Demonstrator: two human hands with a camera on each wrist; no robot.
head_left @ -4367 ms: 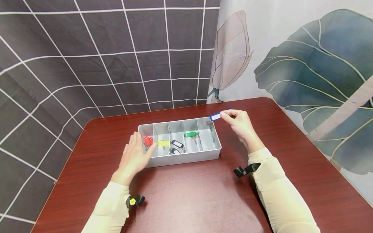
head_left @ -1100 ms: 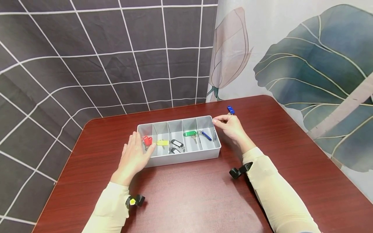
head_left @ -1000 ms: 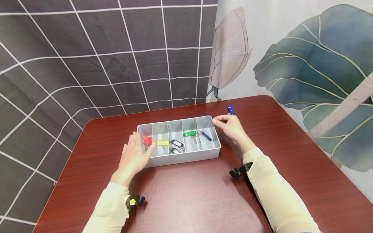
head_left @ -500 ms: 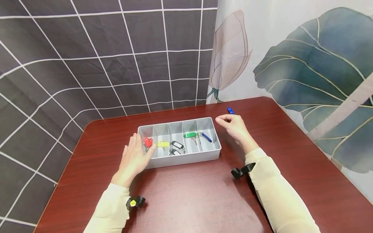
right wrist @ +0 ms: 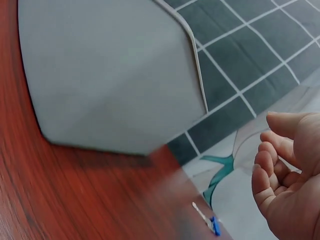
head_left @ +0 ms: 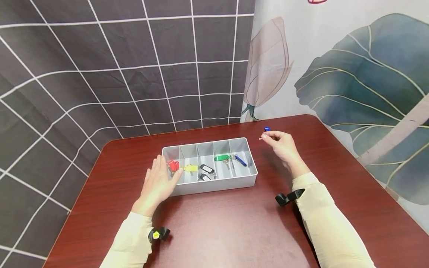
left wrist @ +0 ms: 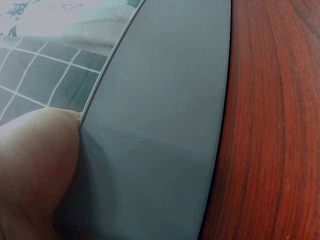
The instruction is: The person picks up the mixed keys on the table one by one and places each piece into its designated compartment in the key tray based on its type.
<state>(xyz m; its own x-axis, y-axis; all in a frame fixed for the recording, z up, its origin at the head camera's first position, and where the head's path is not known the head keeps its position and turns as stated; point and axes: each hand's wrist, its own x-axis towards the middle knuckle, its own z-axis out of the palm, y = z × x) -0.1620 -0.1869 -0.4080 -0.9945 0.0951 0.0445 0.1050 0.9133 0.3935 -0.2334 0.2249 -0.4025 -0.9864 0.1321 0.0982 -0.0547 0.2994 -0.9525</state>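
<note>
A grey box [head_left: 214, 185] with several compartments stands mid-table. My left hand [head_left: 157, 184] rests its spread fingers along the box's left end, thumb over the front left corner. Inside lie red key tags [head_left: 173, 165], a yellow key tag [head_left: 191, 168], black key tags [head_left: 207, 169], a green key tag [head_left: 222, 158] and, at the right end, a blue key tag [head_left: 240, 160]. My right hand [head_left: 283, 149] hovers right of the box, fingers loosely bent, nothing visibly held. Near its fingers another blue key tag [right wrist: 215, 226] with a key lies on the table.
The reddish-brown table [head_left: 218, 223] carries the box, with its far edge behind the box. A dark grid-patterned curtain [head_left: 134, 67] hangs behind, and a pale curtain with plant prints [head_left: 365, 78] hangs at the right.
A blue key tag that my right hand held over the box now lies in the rightmost compartment. My right hand has moved right, off the rim, towards the other blue tag. My left hand stays put.
</note>
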